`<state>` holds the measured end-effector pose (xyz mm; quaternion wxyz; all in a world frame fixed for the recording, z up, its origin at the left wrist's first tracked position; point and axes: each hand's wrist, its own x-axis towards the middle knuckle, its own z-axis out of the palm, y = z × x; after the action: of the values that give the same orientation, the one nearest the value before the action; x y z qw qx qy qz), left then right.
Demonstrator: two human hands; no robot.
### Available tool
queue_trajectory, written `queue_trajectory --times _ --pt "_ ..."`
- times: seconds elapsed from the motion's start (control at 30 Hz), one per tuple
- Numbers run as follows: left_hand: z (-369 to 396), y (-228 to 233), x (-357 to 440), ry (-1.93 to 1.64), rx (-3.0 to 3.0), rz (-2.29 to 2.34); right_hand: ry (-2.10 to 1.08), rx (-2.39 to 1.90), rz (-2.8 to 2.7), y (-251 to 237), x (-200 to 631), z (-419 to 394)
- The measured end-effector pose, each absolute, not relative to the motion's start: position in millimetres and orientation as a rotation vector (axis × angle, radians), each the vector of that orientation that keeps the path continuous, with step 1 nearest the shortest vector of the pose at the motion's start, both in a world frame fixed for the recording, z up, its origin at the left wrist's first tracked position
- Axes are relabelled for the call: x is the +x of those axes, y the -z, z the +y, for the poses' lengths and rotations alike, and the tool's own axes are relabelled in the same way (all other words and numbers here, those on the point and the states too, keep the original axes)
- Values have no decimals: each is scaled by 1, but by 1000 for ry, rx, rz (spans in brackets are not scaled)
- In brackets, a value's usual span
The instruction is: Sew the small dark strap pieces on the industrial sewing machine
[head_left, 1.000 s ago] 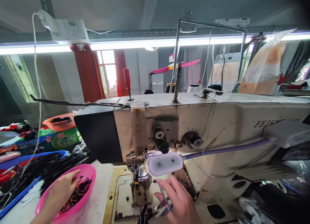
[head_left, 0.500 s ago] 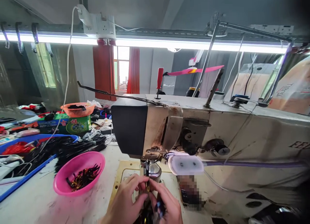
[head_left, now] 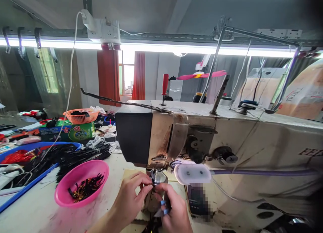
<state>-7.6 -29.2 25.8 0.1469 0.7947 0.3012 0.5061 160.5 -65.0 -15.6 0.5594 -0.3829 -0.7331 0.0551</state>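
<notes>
At the needle of the sewing machine (head_left: 164,132), both my hands meet just under the presser foot (head_left: 154,176). My left hand (head_left: 132,196) is closed in a pinch, thumb against forefinger; whatever small dark piece lies at its tips is mostly hidden. Opposite it, my right hand (head_left: 174,206) curls its fingers round a small grey tool with blue bands (head_left: 163,207), which looks like thread snips. Its fingertips nearly touch those of the left. Below the hands, dark strips (head_left: 152,224) show at the bottom edge. A pink bowl (head_left: 62,192) of black and gold strips stands to the left.
A phone (head_left: 198,201) lies right of my hands, under the white lamp (head_left: 193,173). Behind the bowl are a bundle of black strands (head_left: 75,155), a blue tray (head_left: 32,184) and an orange basket (head_left: 80,116). A red screwdriver (head_left: 165,86) stands upright on the machine.
My left hand has turned slightly and its thumb has come up to the forefinger. The right fingers have curled in more, showing the blue-banded tool. The black and gold strip at the fingertips is less visible.
</notes>
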Motion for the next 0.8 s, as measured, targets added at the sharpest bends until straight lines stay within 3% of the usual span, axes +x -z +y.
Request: queue_trajectory --times 0.13,0.3,0.47,0.8 --pt "-31 -15 -3 -1603 2260 992 -422 -1062 -1472 14 150 -67" --pt "-32 -14 -1 -1670 2231 1038 -527 -1143 -1491 7 149 -63" --pt "-28 -23 -7 -1647 2376 815 -404 -1187 -1622 2 153 -59" --pt "-23 -23 -8 -1623 2120 905 -109 -1144 -1765 5 156 -61"
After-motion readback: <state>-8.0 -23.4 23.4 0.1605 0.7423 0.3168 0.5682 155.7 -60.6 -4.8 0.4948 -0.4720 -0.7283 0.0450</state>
